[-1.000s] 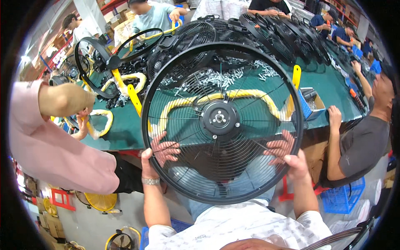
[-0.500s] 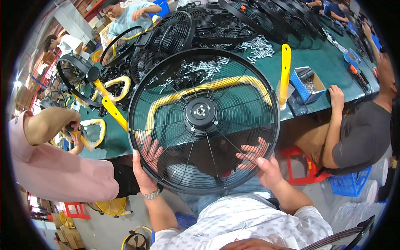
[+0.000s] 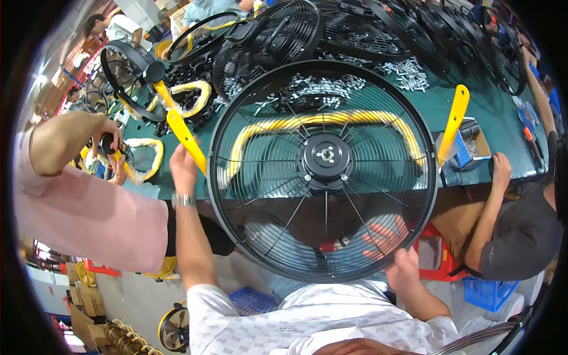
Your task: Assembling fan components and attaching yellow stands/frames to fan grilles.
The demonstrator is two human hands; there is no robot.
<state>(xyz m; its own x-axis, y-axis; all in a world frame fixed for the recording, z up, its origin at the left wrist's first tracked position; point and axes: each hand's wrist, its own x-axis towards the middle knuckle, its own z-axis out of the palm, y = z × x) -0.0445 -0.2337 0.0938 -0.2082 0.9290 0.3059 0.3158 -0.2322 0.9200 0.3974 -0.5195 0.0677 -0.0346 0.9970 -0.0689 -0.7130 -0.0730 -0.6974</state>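
A round black fan with a wire grille and a central motor leans at the table's near edge. Through its grille shows a yellow U-shaped fan stand, wrapped along its middle; its flat left arm and right arm stick out on either side of the rim. My left hand is at the left arm, its fingers curled against it and partly hidden behind it. My right hand holds the fan's lower right rim, thumb outside and fingers behind the grille.
Loose screws and black fan guards are heaped at the back of the green table. A blue box of small parts stands right. Co-workers sit or stand at both sides; a red stool is at the right.
My left hand has left the fan's rim and moved up to the stand's left arm. My right hand stays on the lower right rim. The whole view has shifted.
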